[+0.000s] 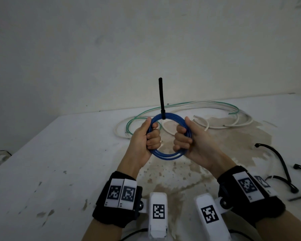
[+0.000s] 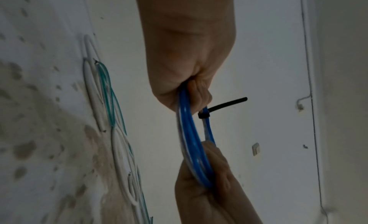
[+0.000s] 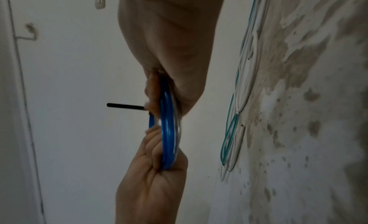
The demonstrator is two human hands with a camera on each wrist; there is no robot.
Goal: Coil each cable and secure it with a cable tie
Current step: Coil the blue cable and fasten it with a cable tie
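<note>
A blue cable point(image 1: 167, 156) is wound into a round coil and held upright above the table. My left hand point(image 1: 147, 136) grips the coil's left side with curled fingers. My right hand point(image 1: 186, 138) grips its right side the same way. A black cable tie point(image 1: 162, 98) is closed round the top of the coil, its long tail sticking straight up. In the left wrist view the blue coil point(image 2: 191, 141) runs between both fists, with the tie point(image 2: 227, 104) jutting sideways. The right wrist view shows the coil point(image 3: 169, 133) edge-on and the tie's tail point(image 3: 125, 106).
Loose white cables point(image 1: 215, 115) and a green cable point(image 1: 142, 119) lie tangled on the stained white table point(image 1: 59, 162) behind the coil. Several black cable ties point(image 1: 281, 164) lie at the right. A wall rises behind the table's far edge.
</note>
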